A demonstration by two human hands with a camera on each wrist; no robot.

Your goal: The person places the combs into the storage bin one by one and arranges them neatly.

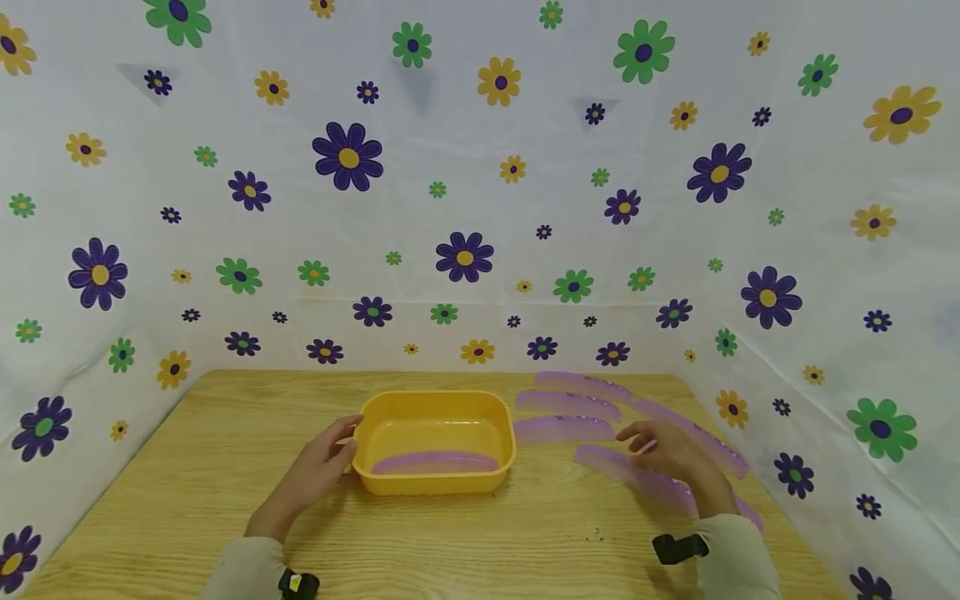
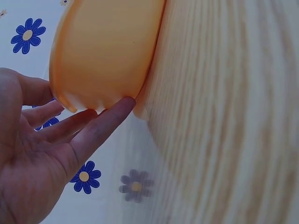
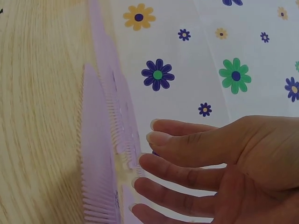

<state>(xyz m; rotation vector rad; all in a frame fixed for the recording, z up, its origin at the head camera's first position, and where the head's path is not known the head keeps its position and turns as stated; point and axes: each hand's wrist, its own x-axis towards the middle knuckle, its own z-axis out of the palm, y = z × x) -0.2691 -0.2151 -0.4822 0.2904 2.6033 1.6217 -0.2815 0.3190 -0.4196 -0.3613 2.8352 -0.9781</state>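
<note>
A yellow plastic tub (image 1: pixel 435 483) stands on the table with one purple comb (image 1: pixel 435 461) lying inside along its near wall. My left hand (image 1: pixel 315 467) is at the tub's left end. In the left wrist view, the extended fingers of the left hand (image 2: pixel 51 149) touch the tub's end wall (image 2: pixel 107 46). Over the table's right side hovers my right hand (image 1: pixel 671 454), above a purple comb (image 1: pixel 600 460) that it partly hides. In the right wrist view, the right hand (image 3: pixel 224 172) holds nothing, its fingers loosely bent beside the combs (image 3: pixel 97 140).
Several more purple combs (image 1: pixel 570 430) lie spread to the right of the tub, some near the table's right edge. Flower-printed white sheeting (image 1: pixel 465 200) encloses the wooden table (image 1: pixel 420 550) at the back and sides. Small dark specks (image 1: pixel 596 533) dot the near right.
</note>
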